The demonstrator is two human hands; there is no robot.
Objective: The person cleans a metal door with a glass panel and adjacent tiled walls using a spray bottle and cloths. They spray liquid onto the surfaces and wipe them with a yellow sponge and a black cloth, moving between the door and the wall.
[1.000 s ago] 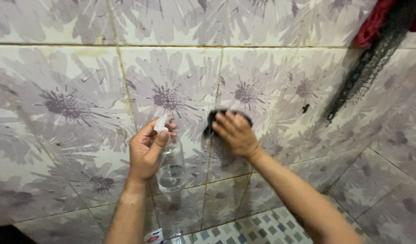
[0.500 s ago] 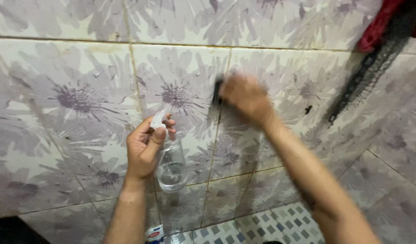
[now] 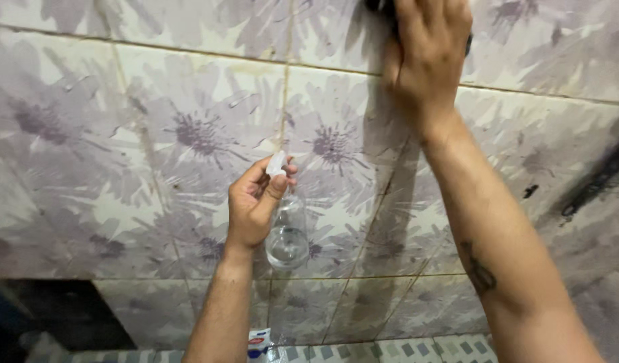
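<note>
My left hand [image 3: 254,204] grips a clear plastic spray bottle [image 3: 286,235] by its neck, with a finger on the white trigger head; a little liquid sits in the bottom. The nozzle points at the wall of pale tiles with purple flower prints [image 3: 155,134]. My right hand [image 3: 427,50] is raised to the top edge of the view, palm pressed flat against the wall. A dark scrubbing pad [image 3: 380,7] shows only as a sliver under its fingers.
A black sooty streak [image 3: 595,181] runs down the tiles at the right. A small white, red and blue packet [image 3: 259,339] lies at the wall's foot. A small-checked tiled surface [image 3: 423,349] runs along the bottom. A dark opening [image 3: 61,312] is at lower left.
My right hand has swept the pad up the wall from mid-height to the top of the view. The camera has tilted and shifted. The left hand keeps its hold on the bottle.
</note>
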